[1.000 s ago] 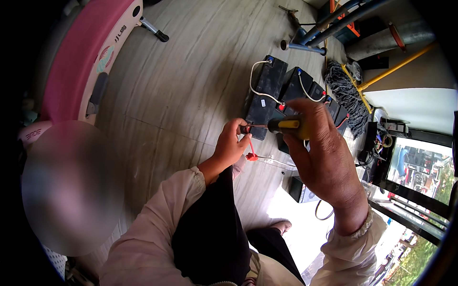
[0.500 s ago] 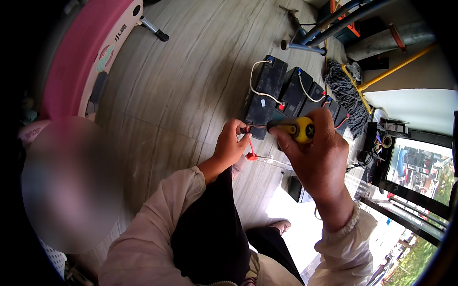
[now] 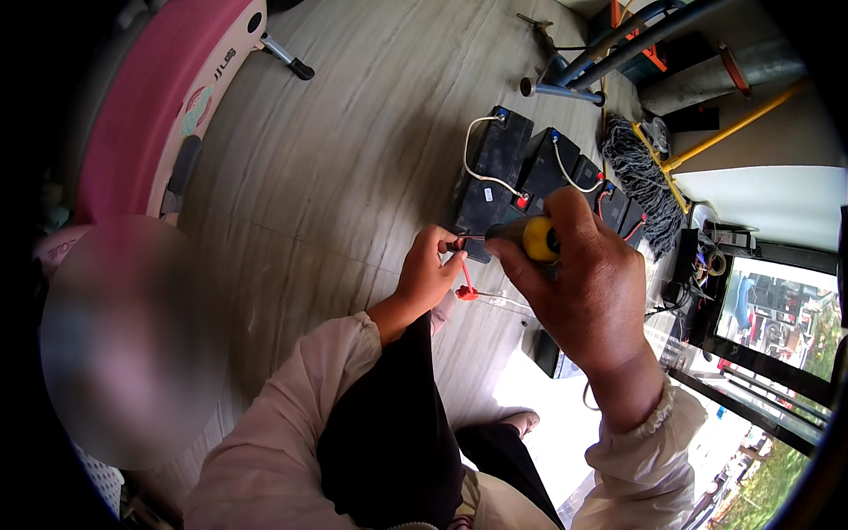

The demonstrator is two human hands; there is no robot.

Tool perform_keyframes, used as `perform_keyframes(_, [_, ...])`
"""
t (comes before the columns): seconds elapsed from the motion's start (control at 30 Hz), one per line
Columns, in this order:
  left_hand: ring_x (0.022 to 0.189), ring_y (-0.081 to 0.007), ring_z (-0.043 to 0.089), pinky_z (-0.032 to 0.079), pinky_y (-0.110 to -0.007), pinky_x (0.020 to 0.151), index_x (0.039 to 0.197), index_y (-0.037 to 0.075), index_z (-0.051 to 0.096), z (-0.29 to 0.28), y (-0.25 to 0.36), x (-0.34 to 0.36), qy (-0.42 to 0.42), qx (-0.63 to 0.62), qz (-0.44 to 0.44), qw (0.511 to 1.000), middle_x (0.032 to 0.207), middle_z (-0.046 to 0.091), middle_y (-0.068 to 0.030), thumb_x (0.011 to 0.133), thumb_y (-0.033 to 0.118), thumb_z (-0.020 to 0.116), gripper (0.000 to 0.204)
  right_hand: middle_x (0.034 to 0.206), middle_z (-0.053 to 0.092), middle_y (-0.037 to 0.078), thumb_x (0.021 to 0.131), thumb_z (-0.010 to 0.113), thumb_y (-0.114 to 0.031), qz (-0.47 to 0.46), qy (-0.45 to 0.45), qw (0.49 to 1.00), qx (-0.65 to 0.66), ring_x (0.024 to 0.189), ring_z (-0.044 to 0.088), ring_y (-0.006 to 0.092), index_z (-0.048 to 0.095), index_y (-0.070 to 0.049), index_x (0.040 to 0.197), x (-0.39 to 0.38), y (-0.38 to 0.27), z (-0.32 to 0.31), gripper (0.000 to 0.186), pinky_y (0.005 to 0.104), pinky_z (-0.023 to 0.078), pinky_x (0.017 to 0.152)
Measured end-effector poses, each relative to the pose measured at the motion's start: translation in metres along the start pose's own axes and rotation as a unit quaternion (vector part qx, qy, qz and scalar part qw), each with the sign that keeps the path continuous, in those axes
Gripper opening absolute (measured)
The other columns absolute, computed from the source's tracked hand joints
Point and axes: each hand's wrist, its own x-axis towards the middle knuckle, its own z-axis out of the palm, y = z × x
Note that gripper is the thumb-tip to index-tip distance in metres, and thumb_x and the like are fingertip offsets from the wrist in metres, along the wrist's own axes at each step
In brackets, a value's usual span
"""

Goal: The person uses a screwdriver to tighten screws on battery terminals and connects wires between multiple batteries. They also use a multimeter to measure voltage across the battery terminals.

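In my right hand [image 3: 592, 283] is a yellow and black screwdriver [image 3: 537, 238], its shaft pointing left toward my left fingertips. My left hand [image 3: 426, 272] pinches the end of a red wire [image 3: 468, 278] at the near corner of a black battery [image 3: 484, 212]. The screwdriver's tip meets that spot; the small part there is too tiny and covered to make out. A red connector piece hangs on the wire below, with a white cable [image 3: 503, 300] running right from it. White cables also join terminals on the nearest batteries, including a second black battery [image 3: 541, 168].
Several more black batteries [image 3: 614, 196] stand in a row to the right. Beyond them lies a grey mop [image 3: 632, 163] with a yellow frame. A blue metal stand [image 3: 565, 87] is at the top right, a pink padded piece [image 3: 141, 97] at the left, and a glass door [image 3: 777, 309] at the right.
My right hand has turned the screwdriver, and its handle has shifted slightly left. My left hand stays at the battery's corner with the red wire.
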Motion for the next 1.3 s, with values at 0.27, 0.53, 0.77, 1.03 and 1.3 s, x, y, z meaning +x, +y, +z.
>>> perform_keyframes(0.27, [0.074,-0.0204,0.050,0.045,-0.034,0.067,0.098,0.004,0.053,0.004,-0.008,-0.001,0.000,-0.013,-0.003,1.000,0.082,0.052,-0.0070,0.081,0.006,0.073,0.026,0.093,0.067,0.013,0.082,0.075,-0.013,-0.075,-0.085,0.987,0.112,0.077,0.068,0.0361,0.051,-0.009,0.114,-0.002,0.012,-0.012,0.041,0.0384,0.056,0.062])
perform_keyframes(0.53, [0.075,-0.0202,0.050,0.045,-0.034,0.068,0.098,0.004,0.053,-0.001,-0.002,0.000,-0.002,0.006,-0.011,1.000,0.084,0.053,-0.0067,0.080,0.006,0.073,0.026,0.079,0.065,0.014,0.079,0.079,-0.032,0.017,-0.040,0.998,0.040,0.067,0.068,0.0326,0.049,-0.007,0.099,0.003,0.004,-0.001,0.044,0.0381,0.052,0.055])
perform_keyframes(0.77, [0.075,-0.0195,0.050,0.045,-0.033,0.068,0.098,0.004,0.053,0.007,-0.017,0.004,0.001,-0.029,0.031,0.999,0.085,0.054,-0.0064,0.080,0.006,0.073,0.026,0.077,0.064,0.007,0.080,0.074,-0.006,-0.198,-0.152,0.947,0.200,0.063,0.063,0.0201,0.062,-0.001,0.083,0.030,0.016,0.000,0.013,0.0290,0.049,0.059])
perform_keyframes(1.03, [0.066,-0.0182,0.047,0.042,-0.034,0.060,0.095,0.005,0.053,0.002,-0.008,0.004,-0.013,-0.027,0.003,1.000,0.073,0.048,-0.0048,0.080,0.006,0.074,0.026,0.059,0.059,0.009,0.086,0.072,-0.017,0.101,0.201,0.921,0.317,0.049,0.057,0.0159,0.061,-0.006,0.077,0.021,0.000,0.056,0.019,0.0277,0.048,0.051])
perform_keyframes(1.3, [0.065,-0.0184,0.049,0.043,-0.033,0.060,0.090,0.005,0.054,-0.008,0.002,0.005,-0.009,-0.009,0.019,1.000,0.072,0.050,-0.0056,0.079,0.006,0.074,0.024,0.058,0.059,0.008,0.088,0.071,-0.017,0.137,0.255,0.905,0.313,0.048,0.056,0.0125,0.060,-0.005,0.075,0.018,-0.008,0.062,0.021,0.0265,0.048,0.051])
